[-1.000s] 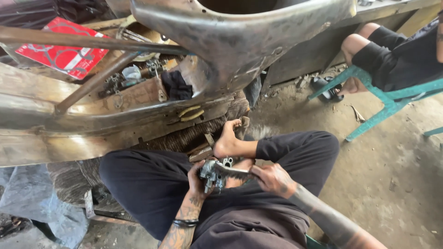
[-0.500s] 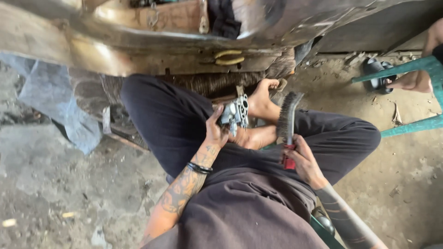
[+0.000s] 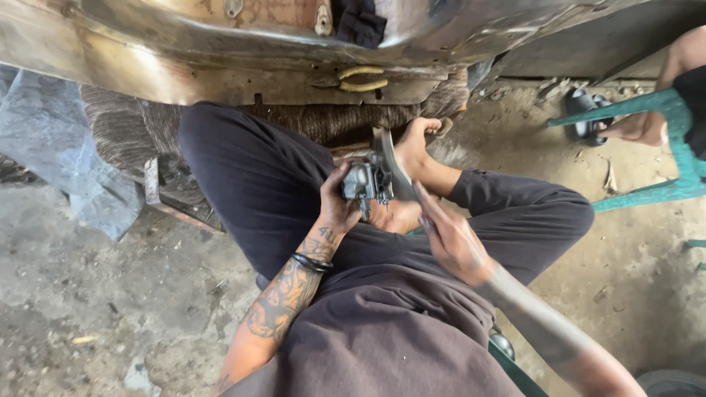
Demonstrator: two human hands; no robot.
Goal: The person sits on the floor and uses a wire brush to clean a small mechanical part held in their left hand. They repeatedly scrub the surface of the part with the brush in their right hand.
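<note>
Wire brush (image 3: pixel 390 165), gripped by right hand (image 3: pixel 448 239), now touches left hand's (image 3: pixel 334 209) clutched carburetor (image 3: pixel 364 182).

Floor (image 3: pixel 95 294): bare, rough concrete and packed dirt, stained and littered with small debris. Directly on it: woven fibre mat (image 3: pixel 125 129) beneath the seated person; grey plastic sheet (image 3: pixel 51 147), crumpled, at the mat's left edge; pair of dark sandals (image 3: pixel 588 114) at upper right; teal metal chair legs (image 3: pixel 647 192) beside the sandals.
</note>
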